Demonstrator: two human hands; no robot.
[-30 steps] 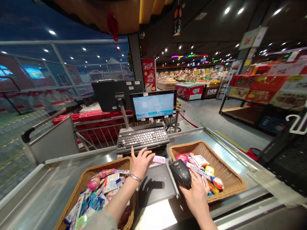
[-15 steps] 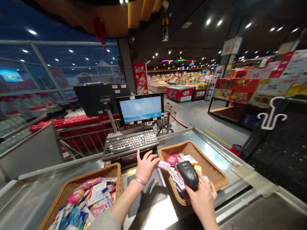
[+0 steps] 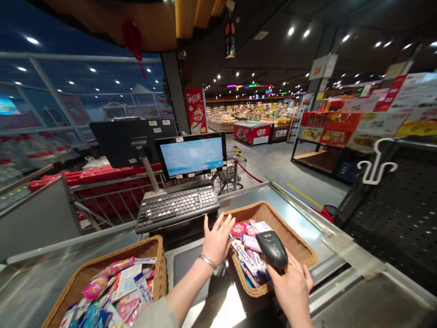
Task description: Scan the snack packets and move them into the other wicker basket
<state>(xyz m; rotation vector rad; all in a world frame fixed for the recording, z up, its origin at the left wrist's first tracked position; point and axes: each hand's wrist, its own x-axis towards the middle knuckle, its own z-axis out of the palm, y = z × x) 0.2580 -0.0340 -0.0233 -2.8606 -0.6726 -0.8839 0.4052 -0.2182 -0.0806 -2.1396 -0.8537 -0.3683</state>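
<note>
In my right hand (image 3: 293, 282) is a black barcode scanner (image 3: 272, 249), held above the right wicker basket (image 3: 300, 243). My left hand (image 3: 218, 238) is at that basket's left rim, fingers stretched apart and nothing in them. A light pink packaged item (image 3: 251, 243) lies among the goods in the basket, partly covered by the scanner. Close to it are a round red pack (image 3: 239, 229) and a white-and-blue toothpaste-like box (image 3: 246, 258). The left wicker basket (image 3: 159, 269) holds several small packs, including a pink toy-shaped item (image 3: 96, 288).
A black keyboard (image 3: 179, 202) and a lit screen (image 3: 193, 156) stand behind my left hand. The metal counter (image 3: 297, 207) runs to both sides of the baskets. A white hook rack (image 3: 377, 166) hangs at the right. A shopping cart (image 3: 235, 164) stands beyond the counter.
My left hand has let go of the light pink item, which now lies in the right basket. Its fingers have spread. The scanner stays in my right hand, and the view has shifted slightly.
</note>
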